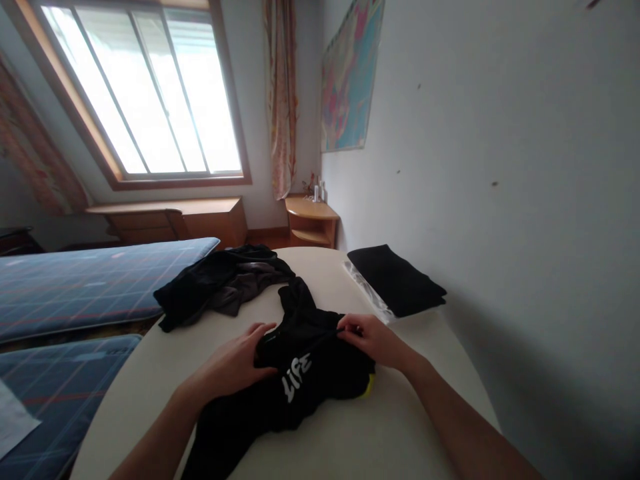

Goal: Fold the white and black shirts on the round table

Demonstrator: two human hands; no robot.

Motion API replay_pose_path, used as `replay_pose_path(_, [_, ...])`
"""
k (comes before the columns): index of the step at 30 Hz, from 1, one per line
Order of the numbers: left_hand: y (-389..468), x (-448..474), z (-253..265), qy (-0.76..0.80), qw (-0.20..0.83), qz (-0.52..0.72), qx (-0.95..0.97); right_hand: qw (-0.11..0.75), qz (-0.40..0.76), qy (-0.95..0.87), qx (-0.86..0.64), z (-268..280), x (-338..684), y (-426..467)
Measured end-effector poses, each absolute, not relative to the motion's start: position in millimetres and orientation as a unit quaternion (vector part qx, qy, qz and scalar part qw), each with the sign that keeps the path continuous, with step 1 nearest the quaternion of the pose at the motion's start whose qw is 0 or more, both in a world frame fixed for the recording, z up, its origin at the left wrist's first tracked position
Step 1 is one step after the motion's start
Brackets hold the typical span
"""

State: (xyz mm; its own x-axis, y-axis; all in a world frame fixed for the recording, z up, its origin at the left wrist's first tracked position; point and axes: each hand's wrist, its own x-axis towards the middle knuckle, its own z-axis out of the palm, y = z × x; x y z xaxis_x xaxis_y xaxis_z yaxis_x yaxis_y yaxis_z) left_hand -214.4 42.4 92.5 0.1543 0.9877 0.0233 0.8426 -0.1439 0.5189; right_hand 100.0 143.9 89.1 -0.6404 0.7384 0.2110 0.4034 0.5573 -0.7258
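Observation:
A black top [320, 380] with white "LIFE" lettering lies bunched on the round pale table [350, 433] in front of me. A bit of yellow shows at its right edge. One long, sleeve-like part runs toward the lower left, another toward the back. My left hand [245, 357] rests on the left side of the top, thumb and fingers spread apart. With fingers bent and pressed together, my right hand [367, 337] pinches the fabric near the top's upper right edge.
Dark crumpled clothes [220, 280] lie at the table's back left. A folded black cloth [397, 280] sits on clear plastic packaging [370, 290] at the back right. Blue plaid mattresses [100, 280] stand to the left, and a white wall [500, 233] rises on the right.

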Motion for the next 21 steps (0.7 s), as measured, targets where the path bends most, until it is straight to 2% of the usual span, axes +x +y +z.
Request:
replay_pose_path(3, [43.0, -218.8, 86.5, 0.656, 0.185, 0.130, 0.720, 0.279, 0.295, -0.838, -0.365, 86.0, 99.9, 147.9])
replay_pose_path(7, [43.1, -216.9, 94.0, 0.642, 0.203, 0.081, 0.735, 0.236, 0.237, -0.864, -0.375, 76.9, 103.6, 152.0])
replay_pose_path(11, [43.5, -215.1, 110.9, 0.576, 0.230, 0.163, 0.768, 0.180, 0.221, -0.882, -0.375, 73.7, 103.4, 152.1])
replay_pose_path(16, [43.4, -205.6, 105.3, 0.504, 0.263, 0.309, 0.763, 0.121, 0.303, -0.896, -0.301, 84.5, 99.6, 144.0])
replay_pose_path(18, [43.9, -197.3, 92.2, 0.513, 0.289, 0.316, 0.744, 0.110, 0.331, -0.900, -0.263, 89.3, 100.1, 141.5])
replay_pose_path(21, [44.8, -183.6, 75.2, 0.531, 0.292, 0.289, 0.741, 0.150, 0.362, -0.887, -0.243, 95.2, 103.5, 141.3])
